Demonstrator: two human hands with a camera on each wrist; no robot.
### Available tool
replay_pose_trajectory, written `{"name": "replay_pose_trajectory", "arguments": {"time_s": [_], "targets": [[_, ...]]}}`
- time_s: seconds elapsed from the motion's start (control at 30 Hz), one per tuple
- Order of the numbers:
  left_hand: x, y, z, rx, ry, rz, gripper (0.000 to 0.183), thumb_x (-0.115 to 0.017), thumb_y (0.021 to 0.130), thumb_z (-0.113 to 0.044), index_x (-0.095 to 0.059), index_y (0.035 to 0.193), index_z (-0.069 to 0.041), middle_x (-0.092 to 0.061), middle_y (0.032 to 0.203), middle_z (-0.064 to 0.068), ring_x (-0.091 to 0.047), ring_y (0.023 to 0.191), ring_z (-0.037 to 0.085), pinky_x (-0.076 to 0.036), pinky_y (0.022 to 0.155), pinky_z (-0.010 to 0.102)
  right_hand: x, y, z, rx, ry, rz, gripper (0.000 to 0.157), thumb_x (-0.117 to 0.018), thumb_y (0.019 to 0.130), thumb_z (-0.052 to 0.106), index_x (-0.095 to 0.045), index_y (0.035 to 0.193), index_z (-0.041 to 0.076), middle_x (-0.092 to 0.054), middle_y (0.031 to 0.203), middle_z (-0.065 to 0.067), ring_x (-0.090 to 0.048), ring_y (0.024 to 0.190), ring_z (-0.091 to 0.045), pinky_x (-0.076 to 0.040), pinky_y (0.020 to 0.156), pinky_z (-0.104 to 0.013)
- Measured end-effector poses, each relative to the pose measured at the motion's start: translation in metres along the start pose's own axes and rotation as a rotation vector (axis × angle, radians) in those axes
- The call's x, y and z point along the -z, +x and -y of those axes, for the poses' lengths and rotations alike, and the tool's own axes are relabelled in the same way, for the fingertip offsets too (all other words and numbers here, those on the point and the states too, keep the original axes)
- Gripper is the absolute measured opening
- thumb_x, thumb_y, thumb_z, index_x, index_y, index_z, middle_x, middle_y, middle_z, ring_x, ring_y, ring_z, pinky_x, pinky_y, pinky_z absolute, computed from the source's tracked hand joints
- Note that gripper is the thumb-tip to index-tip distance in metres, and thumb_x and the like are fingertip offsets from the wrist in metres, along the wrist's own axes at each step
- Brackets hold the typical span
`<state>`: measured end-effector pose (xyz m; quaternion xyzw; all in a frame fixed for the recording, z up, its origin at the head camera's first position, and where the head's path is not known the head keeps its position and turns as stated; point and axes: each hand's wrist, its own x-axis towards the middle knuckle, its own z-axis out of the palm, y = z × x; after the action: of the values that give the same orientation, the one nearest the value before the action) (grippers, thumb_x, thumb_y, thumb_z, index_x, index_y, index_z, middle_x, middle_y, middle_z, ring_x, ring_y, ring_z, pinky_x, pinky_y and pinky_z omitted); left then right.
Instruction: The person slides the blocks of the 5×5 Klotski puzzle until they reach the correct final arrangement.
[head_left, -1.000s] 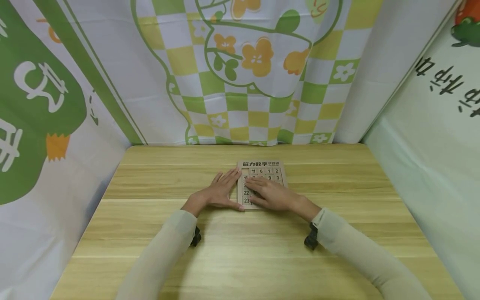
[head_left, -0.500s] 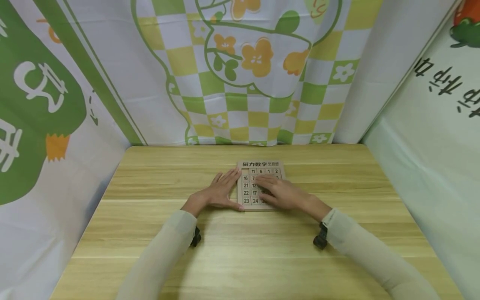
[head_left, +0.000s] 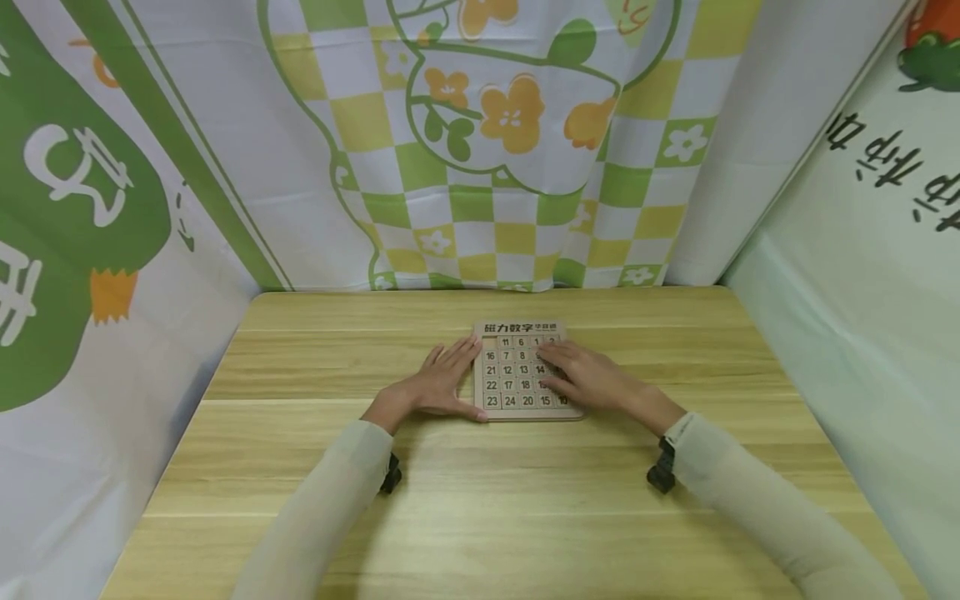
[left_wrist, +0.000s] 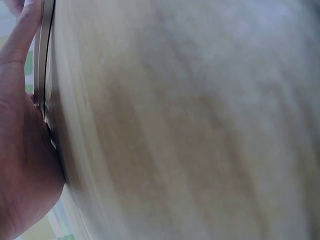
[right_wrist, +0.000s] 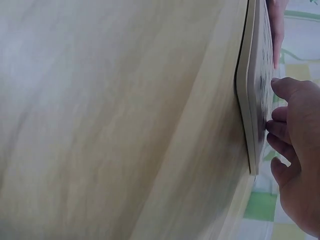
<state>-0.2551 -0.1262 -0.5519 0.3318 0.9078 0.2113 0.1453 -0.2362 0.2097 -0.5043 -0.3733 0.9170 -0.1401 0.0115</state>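
A wooden sliding number puzzle (head_left: 525, 414) lies flat on the table, printed with Chinese characters along its far edge. Its numbered tiles (head_left: 523, 369) sit in rows, with a gap at the top left corner. My left hand (head_left: 438, 387) is spread along the puzzle's left side, fingertips at the upper edge and thumb at the lower corner. Over the right-hand columns lies my right hand (head_left: 596, 379), hiding some tiles. In the right wrist view its fingers (right_wrist: 279, 130) bend loosely at the tile surface, pinching nothing. The left wrist view shows the left hand (left_wrist: 25, 135) against the board's edge.
The wood-grain table (head_left: 480, 500) stretches around the puzzle. A checked, flowered curtain (head_left: 487, 208) hangs behind its far edge, and printed cloths hang at the left and right. Each wrist carries a small black device (head_left: 662, 477).
My right hand has slid rightward across the puzzle, uncovering the left and middle tiles. The left hand stays at the left edge, and no tile has visibly shifted.
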Motion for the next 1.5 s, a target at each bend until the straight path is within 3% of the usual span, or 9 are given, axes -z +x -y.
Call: {"name": "replay_pose_trajectory", "arguments": {"time_s": [0.47,0.97,1.23,1.5], "targets": [[0.001,0.000,0.000,-0.001,-0.005,0.007,0.141,-0.066,0.075,-0.091,0.006,0.171,-0.018,0.014,0.178,0.000,0.012,0.164,0.020,0.011,0.130,0.053,0.003,-0.003,-0.021,-0.030,-0.024,-0.018,0.060,-0.063,0.107,0.030,-0.050,0.152,-0.008,-0.050,0.157,-0.028,-0.046,0.146,-0.049,-0.034,0.123,-0.061],[0.002,0.000,0.000,0.004,-0.015,0.006,0.139,-0.072,0.076,-0.085,0.004,0.172,-0.018,0.013,0.178,0.000,0.010,0.164,0.019,0.011,0.131,0.053,0.005,0.003,-0.010,-0.027,0.001,-0.002,0.059,-0.063,0.107,0.030,-0.051,0.151,-0.008,-0.049,0.158,-0.027,-0.044,0.148,-0.046,-0.033,0.124,-0.061],[0.007,-0.003,-0.005,-0.028,-0.036,-0.008,0.139,-0.069,0.077,-0.088,-0.002,0.171,-0.010,0.005,0.179,0.012,0.003,0.165,0.031,0.007,0.129,0.062,0.001,0.013,0.000,-0.002,0.011,-0.025,0.059,-0.064,0.106,0.029,-0.052,0.151,-0.008,-0.050,0.157,-0.028,-0.045,0.147,-0.047,-0.035,0.123,-0.060],[0.004,-0.002,-0.004,-0.007,-0.030,0.004,0.140,-0.068,0.075,-0.091,0.000,0.172,-0.015,0.008,0.179,0.006,0.006,0.165,0.026,0.009,0.130,0.058,-0.003,0.015,0.001,0.009,-0.001,-0.036,0.060,-0.064,0.107,0.029,-0.051,0.150,-0.010,-0.051,0.156,-0.029,-0.047,0.145,-0.047,-0.036,0.123,-0.059]]}}
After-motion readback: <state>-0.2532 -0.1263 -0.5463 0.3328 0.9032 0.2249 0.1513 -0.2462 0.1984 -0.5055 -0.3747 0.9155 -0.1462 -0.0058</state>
